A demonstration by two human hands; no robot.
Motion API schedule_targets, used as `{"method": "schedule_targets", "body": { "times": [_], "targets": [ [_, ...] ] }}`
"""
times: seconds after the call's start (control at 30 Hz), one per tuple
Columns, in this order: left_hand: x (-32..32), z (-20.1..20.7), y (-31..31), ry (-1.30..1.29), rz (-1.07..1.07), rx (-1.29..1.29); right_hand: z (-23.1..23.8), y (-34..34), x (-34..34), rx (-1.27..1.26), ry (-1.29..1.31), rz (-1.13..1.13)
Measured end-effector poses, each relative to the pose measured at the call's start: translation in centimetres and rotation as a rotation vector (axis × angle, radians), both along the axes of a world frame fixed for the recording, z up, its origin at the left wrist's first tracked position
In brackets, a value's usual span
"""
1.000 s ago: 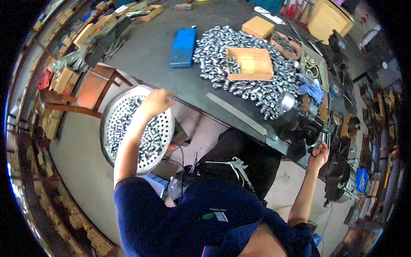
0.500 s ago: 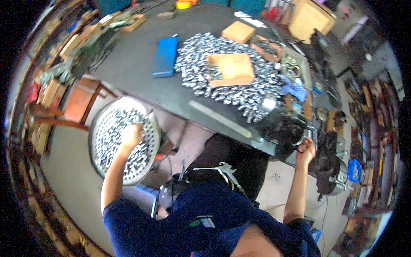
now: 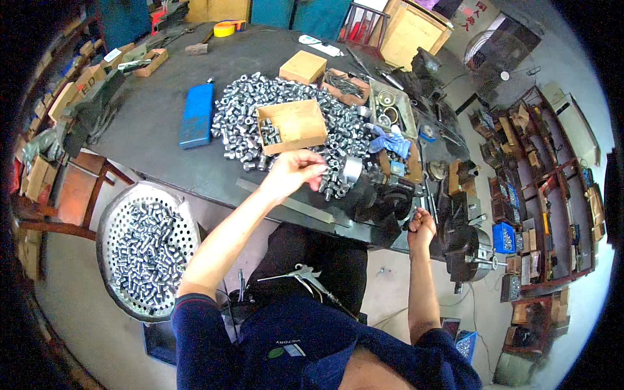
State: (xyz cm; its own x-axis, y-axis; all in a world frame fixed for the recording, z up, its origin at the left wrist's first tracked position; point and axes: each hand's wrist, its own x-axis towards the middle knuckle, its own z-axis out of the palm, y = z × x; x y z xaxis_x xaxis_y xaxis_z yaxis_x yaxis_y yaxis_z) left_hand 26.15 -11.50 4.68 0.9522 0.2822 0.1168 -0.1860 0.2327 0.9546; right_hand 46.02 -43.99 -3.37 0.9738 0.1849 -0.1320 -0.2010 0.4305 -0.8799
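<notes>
My left hand [image 3: 296, 174] is over the bench edge, thumb and fingertips pinched together just left of a bright round metal chuck [image 3: 351, 170]. What sits between those fingertips is too small to make out. The chuck belongs to a dark bench machine [image 3: 383, 203]. At the machine's right side my right hand [image 3: 421, 224] is closed around a dark handle, mostly hidden by the fingers. Behind my left hand spreads a heap of shiny metal fittings [image 3: 237, 107], with an open cardboard box [image 3: 300, 127] on it holding a few more. More fittings fill a perforated metal basin [image 3: 188, 242] at the left.
On the dark bench [image 3: 156, 97] lie a blue case [image 3: 196, 116], a closed carton [image 3: 303, 66], a blue cloth [image 3: 392, 142] and a flat metal bar [image 3: 286, 203]. An air blow gun [image 3: 302, 273] lies by my lap. A wooden stool [image 3: 78, 195] stands left; shelves [image 3: 539, 188] line the right.
My left hand has left the fittings in the basin and moved right, up to the chuck. My right hand stays at the machine's handle. The whole view has turned somewhat to the right.
</notes>
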Motion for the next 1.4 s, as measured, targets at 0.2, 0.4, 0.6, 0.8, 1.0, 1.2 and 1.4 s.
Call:
{"method": "schedule_targets", "body": {
  "times": [0.2, 0.4, 0.6, 0.8, 1.0, 1.2, 1.4],
  "targets": [
    [2.9, 0.0, -0.7, -0.048, 0.004, -0.037, 0.1, -0.1, -0.3, -0.013, 0.015, 0.036],
    [3.3, -0.2, -0.2, 0.021, -0.035, 0.014, 0.3, 0.1, -0.7, -0.004, 0.001, 0.023],
    [3.3, 0.4, -0.2, 0.007, -0.019, 0.079, 1.9, -0.1, -1.4, -0.077, 0.017, -0.026],
    [3.3, 0.3, -0.3, -0.005, -0.028, 0.055, 6.5, -0.3, -1.6, -0.023, -0.168, 0.088],
    [3.3, -0.2, -0.4, 0.039, -0.047, -0.078, 5.8, -0.1, -1.7, -0.087, -0.185, 0.082],
    [3.4, -0.2, -0.6, 0.003, 0.012, 0.008, 6.8, 0.4, -1.9, -0.069, -0.181, 0.079],
    [3.5, -0.1, -0.8, -0.009, 0.005, 0.022, 8.4, 1.1, -0.1, -0.088, -0.236, 0.052]
  ]
}}
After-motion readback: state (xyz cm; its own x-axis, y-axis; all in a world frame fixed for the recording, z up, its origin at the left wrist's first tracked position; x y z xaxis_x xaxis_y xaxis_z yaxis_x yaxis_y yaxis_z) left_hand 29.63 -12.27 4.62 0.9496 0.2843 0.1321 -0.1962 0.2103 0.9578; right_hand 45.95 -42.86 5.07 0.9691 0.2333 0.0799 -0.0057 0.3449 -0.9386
